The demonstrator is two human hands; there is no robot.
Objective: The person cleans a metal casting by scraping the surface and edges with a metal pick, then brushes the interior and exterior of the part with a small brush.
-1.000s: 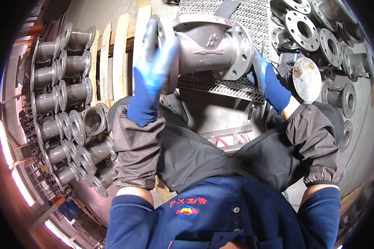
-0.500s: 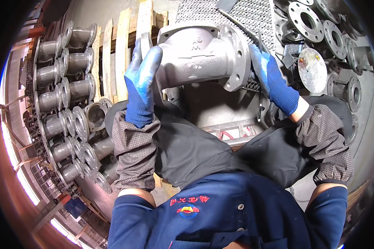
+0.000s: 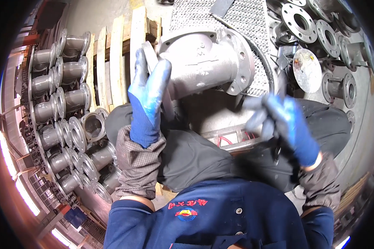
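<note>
A large grey cast flanged pipe fitting (image 3: 203,62) lies on its side in front of me, partly over a perforated metal grate (image 3: 237,16). My left hand (image 3: 147,95), in a blue glove, is pressed flat against the fitting's left flange with its fingers spread along the rim. My right hand (image 3: 284,122), also blue-gloved, is off the fitting, lower right of it, blurred and loosely curled with nothing visible in it. A dark hose (image 3: 266,62) curves past the right flange.
Rows of grey flanged pipe pieces (image 3: 56,103) are stacked along the left. Wooden pallet slats (image 3: 116,54) lie behind my left hand. More flanges and a round blank disc (image 3: 307,68) fill the upper right. A grey machine frame with red wires (image 3: 232,137) sits below the fitting.
My right hand has let go of the fitting's right flange and dropped down toward me. The fitting has shifted lower and closer, with my left hand still on its left flange.
</note>
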